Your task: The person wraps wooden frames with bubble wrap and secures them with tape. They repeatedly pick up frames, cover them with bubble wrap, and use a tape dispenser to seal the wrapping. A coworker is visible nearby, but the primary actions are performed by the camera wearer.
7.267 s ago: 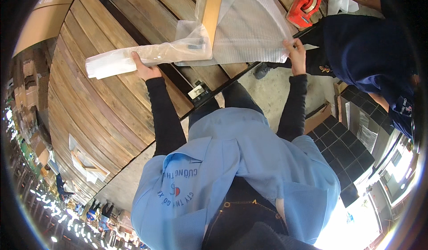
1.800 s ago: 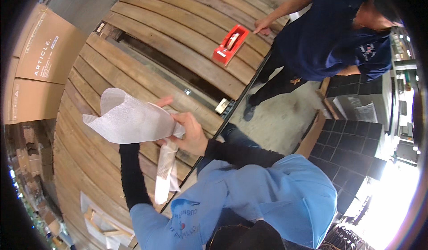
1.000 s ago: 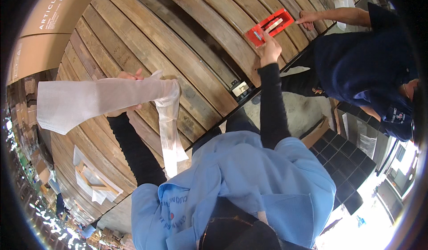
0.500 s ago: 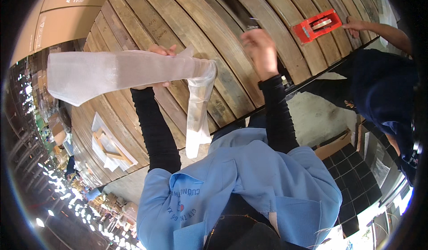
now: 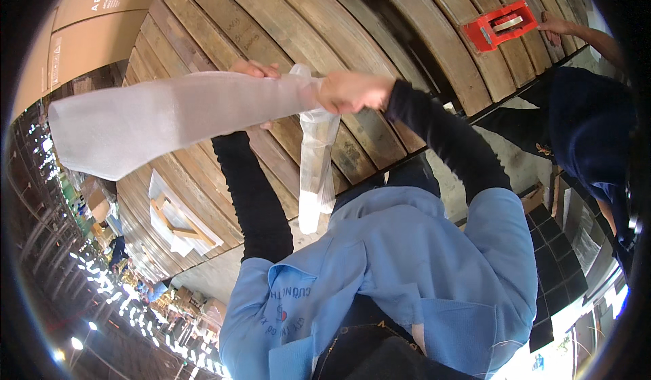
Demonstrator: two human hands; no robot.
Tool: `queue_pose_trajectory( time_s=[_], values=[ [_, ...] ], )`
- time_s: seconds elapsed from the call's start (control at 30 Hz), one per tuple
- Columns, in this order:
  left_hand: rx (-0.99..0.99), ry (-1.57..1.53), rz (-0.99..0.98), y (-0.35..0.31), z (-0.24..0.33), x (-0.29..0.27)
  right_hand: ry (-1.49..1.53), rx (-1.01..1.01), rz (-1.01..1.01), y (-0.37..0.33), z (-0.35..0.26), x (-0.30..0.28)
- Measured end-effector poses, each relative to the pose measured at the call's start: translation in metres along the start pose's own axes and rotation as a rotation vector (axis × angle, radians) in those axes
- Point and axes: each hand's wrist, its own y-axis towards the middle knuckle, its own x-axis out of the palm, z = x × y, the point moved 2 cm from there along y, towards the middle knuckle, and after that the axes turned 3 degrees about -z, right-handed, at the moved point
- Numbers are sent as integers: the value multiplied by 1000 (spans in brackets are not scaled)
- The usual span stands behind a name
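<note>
A long piece wrapped in whitish foam sheet (image 5: 176,112) is held up over the slatted wooden table. Its wide end points left, and a narrower, translucent wrapped arm (image 5: 315,176) hangs down from the bend at its right end. My left hand (image 5: 258,69) grips the piece from behind near the middle; its fingers show above the upper edge, the palm is hidden. At the bend is my right hand (image 5: 356,93), blurred, its fingers closed against the wrapping. Whether it also holds something small cannot be made out.
A red tape dispenser (image 5: 498,25) lies on the table (image 5: 380,136) at the far right, beside another person's hand (image 5: 555,27). Cardboard boxes (image 5: 95,37) stand at the far left. Near the left edge lies a wooden frame piece (image 5: 178,221) on white sheet.
My right hand has come left and down from over the table onto the bend of the wrapped piece. The piece's wide end has dipped slightly and shifted left.
</note>
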Motion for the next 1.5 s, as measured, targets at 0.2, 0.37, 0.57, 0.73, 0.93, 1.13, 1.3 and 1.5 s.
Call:
queue_pose_trajectory(
  time_s=[0.2, 0.37, 0.57, 0.73, 0.93, 1.13, 1.3, 1.5],
  values=[
    [25, -145, 9, -4, -5, -6, -74, -36, 413, 0, 75, 68],
    [9, -64, -104, 1, -3, -12, 4, -866, 1232, -11, -8, 58],
    [-111, 225, 150, -10, 35, 11, -390, -695, 632, -3, -20, 34],
    [102, 126, 1005, -12, -4, 103, 16, -856, 676, -15, -21, 25],
    [-33, 295, 1427, 9, -68, 86, 107, -740, 2445, -161, 111, -133],
    [21, -275, 1279, -70, -42, 27, -124, -437, 1271, -135, 94, -75],
    [172, -696, 964, -112, 11, 32, 501, -679, 83, -13, 61, 29],
    [18, -516, 1208, -115, 5, 29, 518, -415, 153, 37, 20, 72]
  ],
)
